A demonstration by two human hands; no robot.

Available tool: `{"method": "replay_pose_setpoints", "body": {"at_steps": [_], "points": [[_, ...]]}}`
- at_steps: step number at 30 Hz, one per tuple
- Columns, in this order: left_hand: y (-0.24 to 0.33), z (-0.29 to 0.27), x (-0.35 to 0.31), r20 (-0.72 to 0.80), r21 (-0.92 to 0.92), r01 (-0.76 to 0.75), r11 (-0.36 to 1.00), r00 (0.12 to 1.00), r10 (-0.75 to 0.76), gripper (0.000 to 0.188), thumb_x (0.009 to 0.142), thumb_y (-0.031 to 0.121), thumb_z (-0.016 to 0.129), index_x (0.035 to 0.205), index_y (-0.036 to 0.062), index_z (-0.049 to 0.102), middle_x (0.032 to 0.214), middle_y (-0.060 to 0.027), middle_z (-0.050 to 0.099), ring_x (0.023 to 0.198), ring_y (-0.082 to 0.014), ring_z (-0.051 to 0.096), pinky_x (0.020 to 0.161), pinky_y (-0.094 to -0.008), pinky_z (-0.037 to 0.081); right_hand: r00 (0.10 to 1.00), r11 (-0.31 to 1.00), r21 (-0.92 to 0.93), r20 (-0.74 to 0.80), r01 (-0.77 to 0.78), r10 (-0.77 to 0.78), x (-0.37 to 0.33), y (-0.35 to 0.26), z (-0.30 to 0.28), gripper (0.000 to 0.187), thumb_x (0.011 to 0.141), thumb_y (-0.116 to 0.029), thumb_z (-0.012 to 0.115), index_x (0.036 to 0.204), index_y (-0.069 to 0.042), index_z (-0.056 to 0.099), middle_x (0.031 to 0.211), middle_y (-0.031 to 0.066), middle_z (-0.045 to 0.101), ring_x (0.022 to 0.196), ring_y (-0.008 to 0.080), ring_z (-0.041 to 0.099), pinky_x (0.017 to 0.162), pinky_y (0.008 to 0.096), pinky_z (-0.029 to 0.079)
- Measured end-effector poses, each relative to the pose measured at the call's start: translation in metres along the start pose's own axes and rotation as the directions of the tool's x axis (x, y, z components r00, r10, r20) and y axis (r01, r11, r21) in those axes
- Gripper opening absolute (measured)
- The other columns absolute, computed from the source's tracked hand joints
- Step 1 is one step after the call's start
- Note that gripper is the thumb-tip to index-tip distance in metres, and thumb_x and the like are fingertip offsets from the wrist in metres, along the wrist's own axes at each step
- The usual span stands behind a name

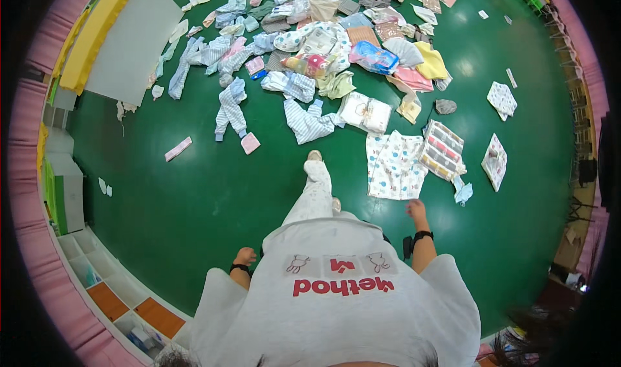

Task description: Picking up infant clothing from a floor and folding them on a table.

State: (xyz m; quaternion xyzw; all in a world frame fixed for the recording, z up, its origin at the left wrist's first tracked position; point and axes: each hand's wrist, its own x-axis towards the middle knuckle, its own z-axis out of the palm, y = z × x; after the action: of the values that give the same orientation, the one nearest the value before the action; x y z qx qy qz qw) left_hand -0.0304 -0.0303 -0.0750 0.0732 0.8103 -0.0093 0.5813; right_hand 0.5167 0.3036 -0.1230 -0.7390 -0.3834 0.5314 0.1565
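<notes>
White dotted cloth flat on green floor

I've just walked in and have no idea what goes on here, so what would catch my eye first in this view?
A wide scatter of small pastel and striped baby garments covers the far part of the glossy green floor. Nearer, a white cloth printed with small coloured dots lies flat just beyond the right hand, which hangs empty. The left hand is curled at the person's side, holding nothing.

Clothes heap ahead on floor — shelving left, probably behind.
</notes>
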Motion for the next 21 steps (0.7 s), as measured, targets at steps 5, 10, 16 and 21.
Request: {"method": "replay_pose_setpoints", "body": {"at_steps": [5, 10, 16, 21], "points": [[0.084, -0.036, 0.104, 0.171, 0.739, -0.605, 0.296, 0.593, 0.786, 0.021, 0.076, 0.020, 0.046, 0.069, 0.0044, 0.057, 0.076, -0.0165, 0.058, 0.069, -0.0261, 0.056, 0.057, -0.0353, 0.043, 0.974, 0.999, -0.011, 0.226, 0.035, -0.032, 0.040, -0.129, 0.068, 0.031, 0.074, -0.017, 0.051, 0.102, -0.005, 0.051, 0.082, 0.0070, 0.060, 0.062, 0.0169, 0.057, 0.047, 0.0254, 0.041], [0.312, -0.095, 0.058, -0.334, -0.094, -0.744, 0.661, 0.649, 0.683, 0.027, 0.082, 0.020, 0.048, 0.103, 0.0033, 0.053, 0.091, -0.0134, 0.059, 0.083, -0.0224, 0.057, 0.073, -0.0320, 0.043, 0.858, 0.974, -0.172, 0.513, 0.150, -0.041, 0.081, -0.200, 0.099, 0.031, 0.075, -0.019, 0.051, 0.103, -0.007, 0.052, 0.085, 0.0053, 0.060, 0.066, 0.0148, 0.057, 0.058, 0.0264, 0.041], [0.420, -0.142, 0.044, -0.307, -0.107, -0.725, 0.680, 0.675, 0.671, 0.028, 0.081, 0.019, 0.049, 0.103, 0.0031, 0.052, 0.088, -0.0122, 0.059, 0.082, -0.0216, 0.057, 0.072, -0.0314, 0.044, 0.907, 0.974, -0.218, 0.396, -0.056, 0.141, 0.138, -0.216, 0.084, 0.031, 0.077, -0.021, 0.049, 0.103, -0.004, 0.052, 0.082, 0.0066, 0.060, 0.065, 0.0152, 0.058, 0.052, 0.0265, 0.040], [0.376, -0.158, 0.083, -0.128, -0.237, -0.480, 0.844, 0.877, 0.463, 0.031, 0.077, 0.020, 0.051, 0.102, 0.0025, 0.054, 0.085, -0.0079, 0.059, 0.076, -0.0163, 0.057, 0.067, -0.0284, 0.045, 0.873, 0.902, -0.343, 0.314, -0.264, 0.374, 0.185, -0.239, 0.063, 0.027, 0.075, -0.021, 0.051, 0.098, -0.006, 0.053, 0.075, 0.0075, 0.061, 0.057, 0.0177, 0.058, 0.043, 0.0276, 0.039]]}}
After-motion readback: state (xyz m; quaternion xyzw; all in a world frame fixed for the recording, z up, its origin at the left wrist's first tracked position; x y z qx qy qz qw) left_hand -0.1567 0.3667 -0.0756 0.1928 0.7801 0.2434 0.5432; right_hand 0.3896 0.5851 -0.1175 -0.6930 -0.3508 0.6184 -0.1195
